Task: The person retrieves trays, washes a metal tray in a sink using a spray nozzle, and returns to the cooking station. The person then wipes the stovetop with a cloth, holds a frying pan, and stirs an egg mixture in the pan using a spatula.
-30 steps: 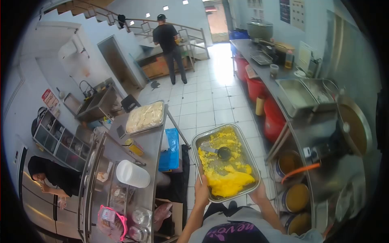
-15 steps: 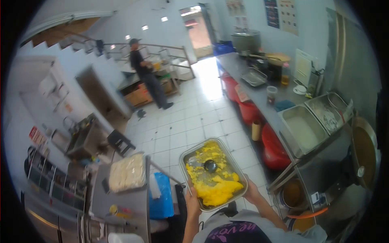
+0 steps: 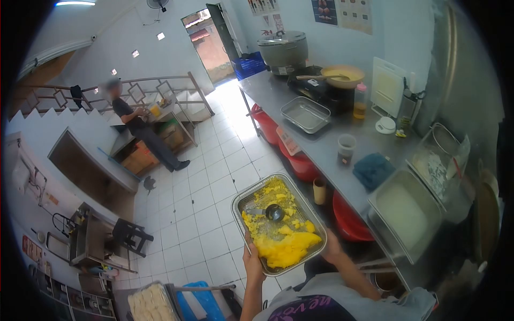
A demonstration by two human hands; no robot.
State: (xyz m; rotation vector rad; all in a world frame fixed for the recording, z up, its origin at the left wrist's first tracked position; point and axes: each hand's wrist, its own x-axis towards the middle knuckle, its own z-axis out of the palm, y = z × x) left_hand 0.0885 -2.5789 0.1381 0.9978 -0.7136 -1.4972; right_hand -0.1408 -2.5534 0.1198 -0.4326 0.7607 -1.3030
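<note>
A rectangular metal tray (image 3: 239, 207) is held level in front of my body, one hand at each side. Inside it lies yellow food (image 3: 289, 247), heaped at the near end and crumbly farther up, with a metal scoop (image 3: 274, 212) resting on it. My left hand (image 3: 253, 263) grips the near left edge, fingers partly under the rim. The near right edge is held by my right hand (image 3: 333, 247), whose fingertips are hidden by the tray.
On the right, a steel counter (image 3: 321, 144) holds an empty wire-rimmed tray (image 3: 305, 114), a pan (image 3: 342, 76), a large pot (image 3: 284, 49) and a blue cloth (image 3: 373, 171). Red tubs (image 3: 348, 216) stand beneath. A person (image 3: 140, 125) stands near the stairs; a black stool (image 3: 132, 236) is at left.
The view has turned toward the right counter, and the left work table has slid down to the bottom edge. Both hands still hold the tray. The distant person now faces more to the right.
</note>
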